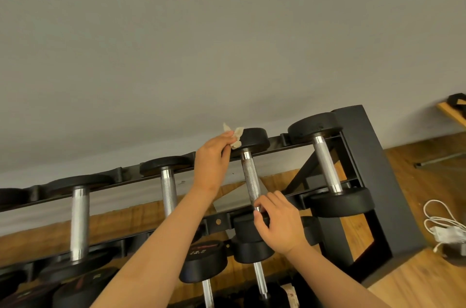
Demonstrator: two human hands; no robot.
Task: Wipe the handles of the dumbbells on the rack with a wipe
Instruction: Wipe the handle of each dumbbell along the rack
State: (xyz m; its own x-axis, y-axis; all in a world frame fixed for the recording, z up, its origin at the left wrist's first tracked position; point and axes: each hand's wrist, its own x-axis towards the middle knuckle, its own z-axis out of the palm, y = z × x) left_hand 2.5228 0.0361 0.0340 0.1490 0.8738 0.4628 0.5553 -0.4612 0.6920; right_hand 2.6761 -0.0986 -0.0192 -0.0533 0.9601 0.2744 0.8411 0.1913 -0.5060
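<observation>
Pinching a crumpled white wipe, my left grip hovers by the round black dumbbell head; my right grip clamps the knurled steel handle at its near end on the rack.

On the top tier of the black rack, the left hand pinches a crumpled white wipe at the back rail, beside the far head of a dumbbell. The right hand pinches the near end of its knurled handle by the front rail. A bigger dumbbell lies just beside it at the rack's right end, and a white cable lies coiled on the wooden floor past that end.
</observation>
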